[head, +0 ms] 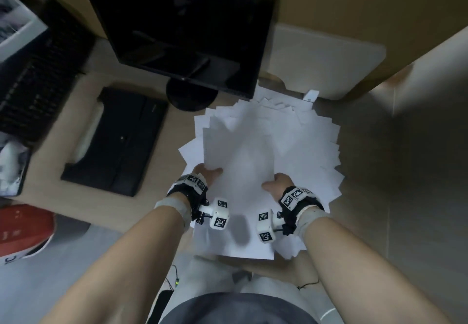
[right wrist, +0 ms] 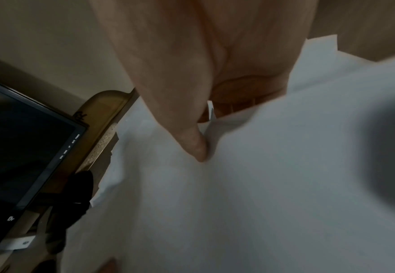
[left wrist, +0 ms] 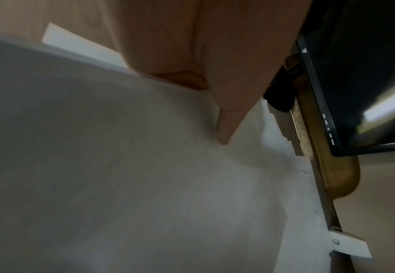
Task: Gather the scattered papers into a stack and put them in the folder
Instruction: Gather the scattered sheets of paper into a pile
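On the desk (head: 162,204), right of the black folder (head: 116,141), the fanned papers (head: 298,146) lie between the hands, the left hand (head: 206,173) and right hand (head: 277,184) each clamped on a side edge, thumbs on top.

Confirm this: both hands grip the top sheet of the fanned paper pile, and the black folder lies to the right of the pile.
One detail is wrong. In the head view the black folder lies to the left of the paper pile, not the right. The rest holds: the left hand and right hand both grip the top sheet.
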